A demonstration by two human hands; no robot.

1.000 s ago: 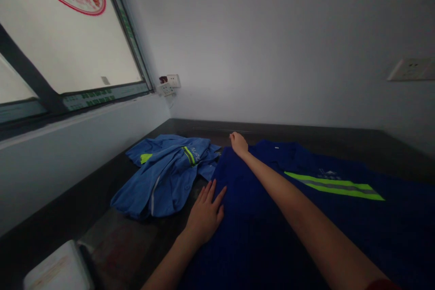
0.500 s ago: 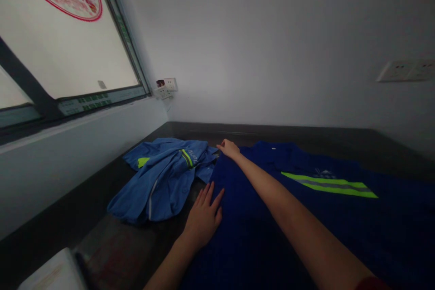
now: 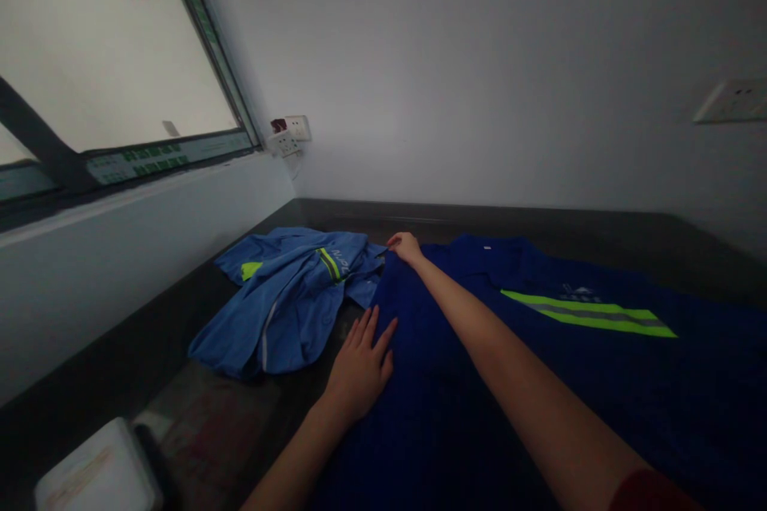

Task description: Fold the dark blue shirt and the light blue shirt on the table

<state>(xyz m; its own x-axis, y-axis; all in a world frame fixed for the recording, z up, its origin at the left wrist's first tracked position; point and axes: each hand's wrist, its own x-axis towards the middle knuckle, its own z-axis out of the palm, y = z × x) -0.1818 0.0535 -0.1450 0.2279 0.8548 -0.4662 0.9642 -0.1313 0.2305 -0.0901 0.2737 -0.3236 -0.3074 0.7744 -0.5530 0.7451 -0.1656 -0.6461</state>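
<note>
A dark blue work jacket (image 3: 455,367) with a yellow-green and grey reflective strip lies spread over the dark table. At its far left corner my right hand (image 3: 406,247) is closed, thumb and fingers pinching the cloth edge. Nearer to me, my left hand (image 3: 363,367) rests open on the jacket's left edge, its fingers stretched out. Left of both hands lies a crumpled lighter blue work jacket (image 3: 288,299) with reflective patches and printed letters. My right forearm crosses over the dark blue jacket and hides part of it.
The dark table (image 3: 335,214) meets a white wall (image 3: 455,80) at the back. A window (image 3: 149,64) with a sill is on the left. Wall sockets (image 3: 296,128) sit in the corner, another socket (image 3: 734,101) on the right. A white box-like object (image 3: 99,471) stands at the lower left.
The view has tilted down slightly, showing more of the white object at the lower left. Both hands stay at about the same places on the dark blue jacket.
</note>
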